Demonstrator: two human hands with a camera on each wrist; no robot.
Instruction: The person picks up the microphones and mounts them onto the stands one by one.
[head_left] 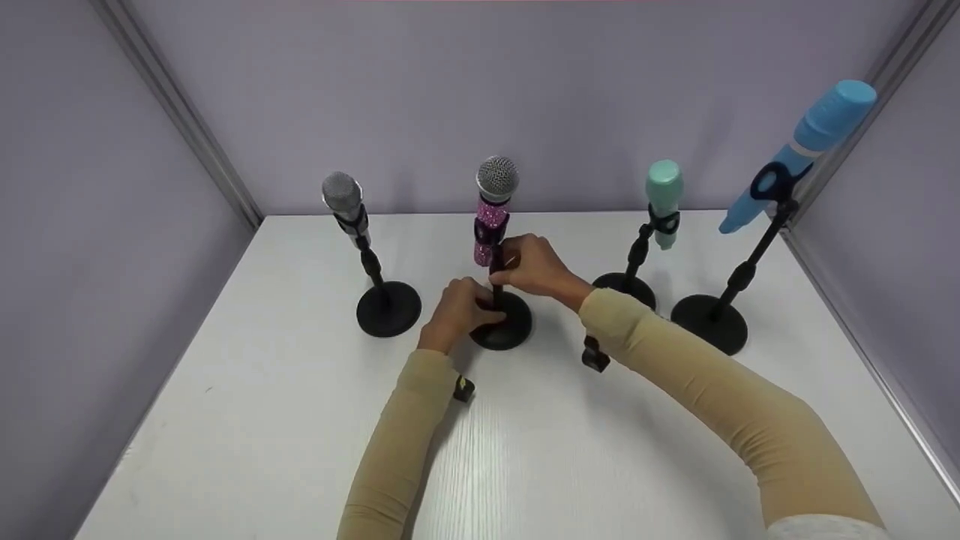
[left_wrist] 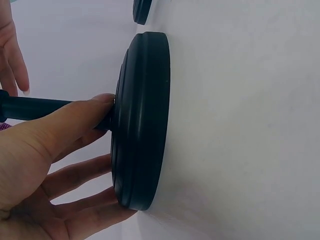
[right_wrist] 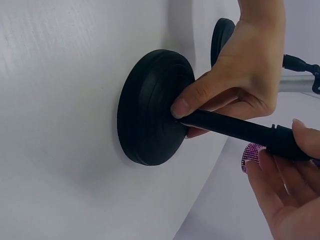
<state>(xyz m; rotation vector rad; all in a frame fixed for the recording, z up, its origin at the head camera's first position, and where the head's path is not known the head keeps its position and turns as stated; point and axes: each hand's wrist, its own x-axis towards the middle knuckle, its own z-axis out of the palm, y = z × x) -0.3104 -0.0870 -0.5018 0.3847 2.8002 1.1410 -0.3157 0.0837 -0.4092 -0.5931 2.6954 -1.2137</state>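
A black microphone stand (head_left: 514,330) stands mid-table. Clipped to its top is a microphone with a sparkly pink handle (head_left: 492,215) and a silver mesh head. My left hand (head_left: 457,311) pinches the foot of the pole; in the left wrist view its thumb lies along the pole and its fingers reach round the round base (left_wrist: 142,125). Higher up, my right hand (head_left: 538,268) holds the pole near its collar (right_wrist: 285,142), with the thumb on one side and fingers on the other in the right wrist view.
To the left stands another stand with a silver microphone (head_left: 343,196). On the right are stands with a mint-green microphone (head_left: 665,191) and a large blue microphone (head_left: 832,116). The right sleeve (head_left: 622,319) passes close to the mint-green one's base. Walls border the white table (head_left: 262,420).
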